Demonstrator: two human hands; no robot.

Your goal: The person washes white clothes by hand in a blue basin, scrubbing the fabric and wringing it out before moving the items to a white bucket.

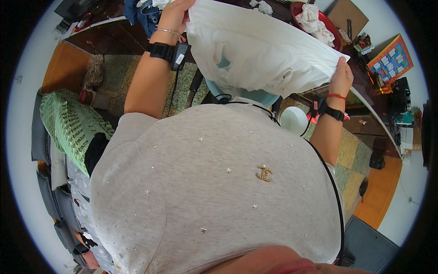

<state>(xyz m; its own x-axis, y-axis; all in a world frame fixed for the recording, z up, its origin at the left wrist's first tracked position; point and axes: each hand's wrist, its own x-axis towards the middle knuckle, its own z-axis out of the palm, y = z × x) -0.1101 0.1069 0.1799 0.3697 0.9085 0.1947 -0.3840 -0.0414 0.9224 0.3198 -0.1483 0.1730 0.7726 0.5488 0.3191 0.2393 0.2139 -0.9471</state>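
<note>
A white cloth (260,44), possibly a garment, is stretched between my hands in front of my body. My left hand (176,15) grips its upper left corner at the top of the view, and part of that hand is cut off by the frame. At the other end, my right hand (342,75) pinches the right corner with the thumb on top. The cloth sags into folds along its lower edge. An opening in it shows light blue behind. Below hangs or stands a light blue item (260,97), mostly hidden by the cloth.
On the dark table, a red basin (337,32) holds crumpled white cloths, and blue denim (142,15) lies at the left. A white bucket (293,120) stands on the floor near my right forearm. Black cables run from both wrist devices. A sofa with a green fabric (68,126) is at left.
</note>
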